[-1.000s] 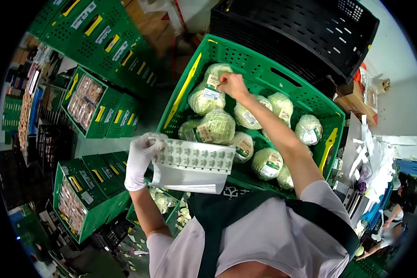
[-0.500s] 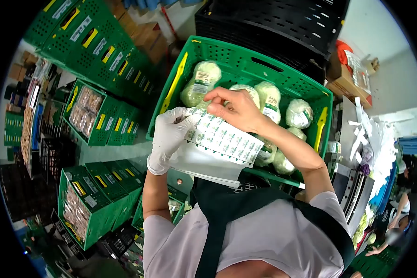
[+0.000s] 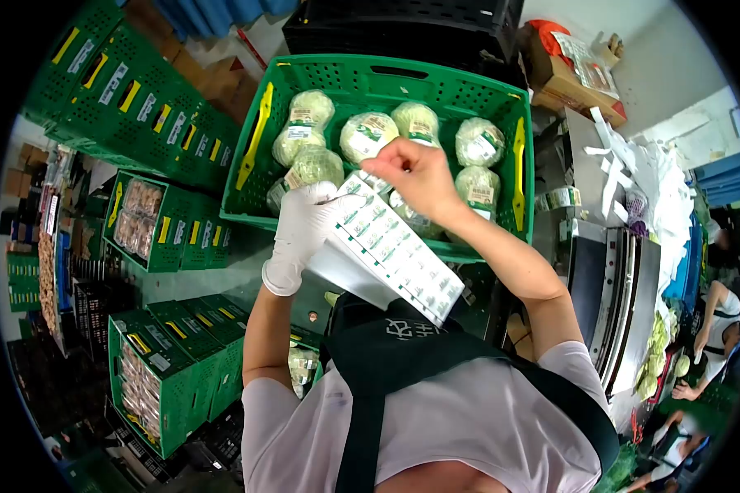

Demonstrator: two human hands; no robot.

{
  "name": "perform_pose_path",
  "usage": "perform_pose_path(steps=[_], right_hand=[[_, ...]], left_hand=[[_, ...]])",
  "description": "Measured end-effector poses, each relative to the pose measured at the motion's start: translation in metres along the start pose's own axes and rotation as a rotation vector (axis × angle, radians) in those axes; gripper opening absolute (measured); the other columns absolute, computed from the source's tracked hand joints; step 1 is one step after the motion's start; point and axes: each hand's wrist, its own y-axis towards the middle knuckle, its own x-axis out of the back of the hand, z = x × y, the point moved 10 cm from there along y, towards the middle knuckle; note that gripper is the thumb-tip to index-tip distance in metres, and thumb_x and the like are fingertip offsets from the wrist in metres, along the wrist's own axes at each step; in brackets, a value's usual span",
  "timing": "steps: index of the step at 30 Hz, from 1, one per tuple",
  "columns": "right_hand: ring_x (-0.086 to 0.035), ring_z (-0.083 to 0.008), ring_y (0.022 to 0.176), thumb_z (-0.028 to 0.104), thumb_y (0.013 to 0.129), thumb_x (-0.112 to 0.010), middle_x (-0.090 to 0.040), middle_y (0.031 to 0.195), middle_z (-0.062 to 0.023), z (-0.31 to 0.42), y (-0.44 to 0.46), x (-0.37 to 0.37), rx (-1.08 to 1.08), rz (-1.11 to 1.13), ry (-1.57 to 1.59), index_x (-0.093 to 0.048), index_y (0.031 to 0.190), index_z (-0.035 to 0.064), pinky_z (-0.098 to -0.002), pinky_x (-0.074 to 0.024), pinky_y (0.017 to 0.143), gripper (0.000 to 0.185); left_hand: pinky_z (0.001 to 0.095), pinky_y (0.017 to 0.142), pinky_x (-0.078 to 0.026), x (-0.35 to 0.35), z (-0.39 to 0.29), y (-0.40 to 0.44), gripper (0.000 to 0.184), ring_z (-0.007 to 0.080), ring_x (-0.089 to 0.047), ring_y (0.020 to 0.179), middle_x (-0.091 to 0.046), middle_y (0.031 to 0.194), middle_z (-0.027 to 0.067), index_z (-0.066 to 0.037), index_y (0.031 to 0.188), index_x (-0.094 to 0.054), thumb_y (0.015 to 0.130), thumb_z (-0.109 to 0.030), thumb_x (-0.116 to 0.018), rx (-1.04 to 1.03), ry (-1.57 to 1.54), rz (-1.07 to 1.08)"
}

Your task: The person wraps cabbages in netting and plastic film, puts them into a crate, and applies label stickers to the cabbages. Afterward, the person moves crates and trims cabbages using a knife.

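My left hand [image 3: 302, 234], in a white glove, is closed on the upper end of a sheet of green-and-white labels [image 3: 403, 261]. White backing paper [image 3: 349, 274] hangs under the sheet. My bare right hand [image 3: 419, 177] is pinched at the sheet's top edge; whatever is between its fingertips is too small to make out. Behind both hands stands a green crate [image 3: 378, 76] with several wrapped cabbages, among them one at the centre [image 3: 368, 136] and one at the right [image 3: 479, 142]. Labels show on these cabbages. My hands and the sheet hide part of the crate's front.
Stacked green crates [image 3: 131, 99] rise at the left, with more crates of packed goods [image 3: 144, 226] below them. Black crates [image 3: 403, 33] stand behind the cabbages. At the right are a metal machine [image 3: 608, 287], a cardboard box [image 3: 567, 82] and co-workers [image 3: 719, 324].
My right hand has come from a cabbage at the crate's back left to the label sheet. The sheet has turned and now slopes down to the right. The view has swung rightward.
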Motion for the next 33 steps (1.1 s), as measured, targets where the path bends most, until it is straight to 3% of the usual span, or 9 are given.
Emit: perform_pose_path(steps=[3,7,10,11,15,21,27,28,33], right_hand=[[-0.04,-0.0008,0.052,0.017,0.078,-0.069,-0.053,0.06,0.0054,-0.045,-0.022,0.049,-0.273,-0.15,0.17,-0.063,0.075,0.0045,-0.0177,-0.031,0.044,0.014],[-0.036,-0.0019,0.046,0.024,0.08,-0.068,-0.05,0.058,0.0052,-0.109,-0.078,0.106,-0.653,-0.227,0.093,-0.063,0.074,0.0034,-0.0201,-0.0266,0.037,0.021],[-0.039,-0.0035,0.046,0.021,0.079,-0.068,-0.052,0.058,0.0022,-0.142,-0.114,0.138,-0.743,-0.255,-0.131,-0.066,0.078,-0.0007,-0.0219,-0.0273,0.038,0.021],[-0.051,-0.0083,0.057,0.018,0.076,-0.069,-0.062,0.067,-0.004,-0.15,-0.125,0.145,-0.826,-0.243,-0.208,-0.067,0.081,-0.0029,-0.0261,-0.0413,0.053,0.022],[-0.059,-0.0147,0.057,0.02,0.071,-0.07,-0.064,0.065,-0.0084,-0.164,-0.145,0.157,-0.828,-0.316,-0.461,-0.068,0.079,0.0015,-0.0293,-0.0469,0.056,0.021],[-0.061,-0.0189,0.055,0.02,0.068,-0.071,-0.064,0.062,-0.009,-0.176,-0.138,0.168,-0.83,-0.41,-0.655,-0.069,0.077,0.003,-0.0302,-0.0482,0.055,0.02],[-0.062,-0.0237,0.059,0.019,0.069,-0.071,-0.063,0.063,-0.0115,-0.213,-0.122,0.164,-0.794,-0.253,-0.897,-0.067,0.071,-0.0004,-0.0346,-0.0503,0.058,0.02],[-0.063,-0.0284,0.066,0.019,0.07,-0.07,-0.064,0.069,-0.0148,-0.232,-0.126,0.163,-0.878,-0.131,-0.9,-0.066,0.073,-0.0005,-0.038,-0.0512,0.061,0.02],[-0.063,-0.0356,0.079,0.017,0.071,-0.068,-0.063,0.084,-0.0204,-0.206,-0.105,0.146,-0.978,0.009,-1.213,-0.063,0.082,0.0014,-0.0424,-0.0518,0.066,0.02]], left_hand=[[0.021,0.05,-0.037,0.001,-0.004,-0.004,0.02,0.0017,-0.043,0.057,-0.052,0.06,-0.0036,0.001,0.064,-0.056,0.075,-0.01,-0.069,-0.048,0.024,-0.056],[0.0201,0.052,-0.037,0.027,0.005,-0.003,0.013,0.0016,-0.042,0.06,-0.052,0.061,-0.0025,0.005,0.073,-0.059,0.075,-0.006,-0.066,-0.069,0.013,-0.133],[0.0194,0.053,-0.035,0.057,0.026,0.005,0.014,0.0017,-0.041,0.061,-0.048,0.062,-0.0047,0.006,0.072,-0.056,0.076,-0.005,-0.065,-0.004,-0.024,-0.242],[0.0191,0.053,-0.034,0.067,0.031,0.008,0.015,0.002,-0.04,0.061,-0.047,0.062,-0.0055,0.005,0.071,-0.055,0.077,-0.004,-0.065,-0.011,-0.052,-0.258],[0.0188,0.055,-0.033,0.113,0.046,0.013,0.012,0.0033,-0.039,0.063,-0.047,0.065,-0.0048,0.005,0.073,-0.057,0.08,-0.004,-0.063,-0.066,-0.07,-0.384],[0.0194,0.058,-0.037,0.144,0.061,0.018,0.017,0.0045,-0.045,0.063,-0.056,0.071,-0.0023,0.004,0.079,-0.059,0.085,-0.011,-0.059,0.055,-0.241,-0.414],[0.0184,0.057,-0.039,0.161,0.079,0.033,0.019,0.0032,-0.047,0.062,-0.058,0.071,-0.0019,0.002,0.078,-0.06,0.087,-0.014,-0.056,0.07,-0.263,-0.417],[0.0184,0.057,-0.039,0.161,0.081,0.033,0.019,0.0032,-0.047,0.062,-0.058,0.071,-0.0019,0.002,0.078,-0.06,0.087,-0.014,-0.056,0.073,-0.264,-0.418],[0.0183,0.058,-0.039,0.165,0.085,0.033,0.018,0.0034,-0.047,0.063,-0.058,0.073,-0.0018,0.002,0.079,-0.061,0.087,-0.013,-0.056,0.077,-0.257,-0.398]])
